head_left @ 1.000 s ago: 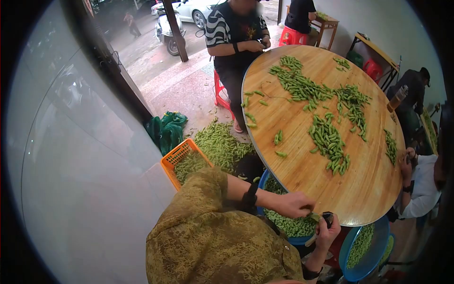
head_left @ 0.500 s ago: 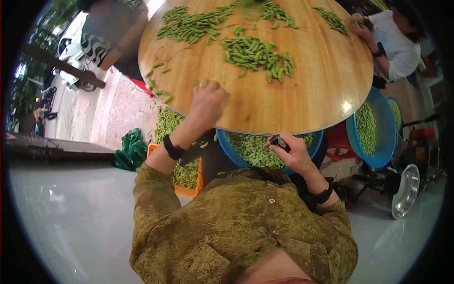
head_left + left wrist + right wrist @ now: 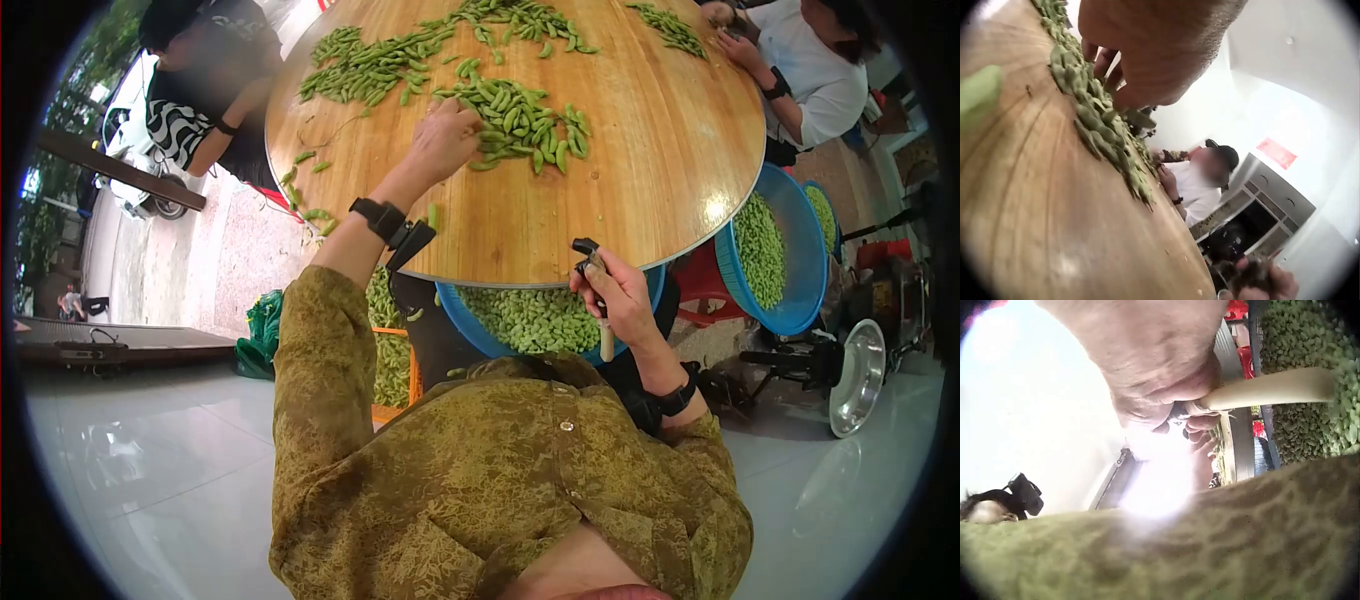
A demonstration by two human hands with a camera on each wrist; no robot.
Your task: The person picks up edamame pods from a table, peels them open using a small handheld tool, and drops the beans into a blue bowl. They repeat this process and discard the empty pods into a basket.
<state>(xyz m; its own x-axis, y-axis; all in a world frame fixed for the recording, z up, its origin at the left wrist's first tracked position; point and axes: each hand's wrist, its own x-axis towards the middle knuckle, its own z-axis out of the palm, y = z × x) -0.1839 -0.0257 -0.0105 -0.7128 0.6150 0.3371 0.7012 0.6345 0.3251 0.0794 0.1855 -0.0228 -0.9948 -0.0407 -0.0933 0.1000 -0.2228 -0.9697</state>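
Note:
My left hand (image 3: 445,140) reaches over the round wooden table (image 3: 640,160), its fingertips at the near-left edge of a pile of green bean pods (image 3: 520,115). In the left wrist view its loosely bent fingers (image 3: 1107,62) hang down among the pods. Nearer my body, my right hand (image 3: 622,300) grips a small tool with a pale handle (image 3: 606,342) and a black part (image 3: 585,246) at the top. The right wrist view shows the curved pale handle (image 3: 1266,389) sticking out of the fist. Below this hand stands a blue basin (image 3: 460,318) of shelled green beans (image 3: 545,318).
More pods (image 3: 375,65) spread across the table's far side. An orange crate (image 3: 415,370) of pods stands at lower left. Another blue basin (image 3: 815,300) of beans and a metal bowl (image 3: 858,380) are on the right. Two people (image 3: 205,80) sit around the table.
The view has swung round and down toward the table. My left hand has left the right hand and reached forward to the pod pile. The right hand keeps its tool near the table edge.

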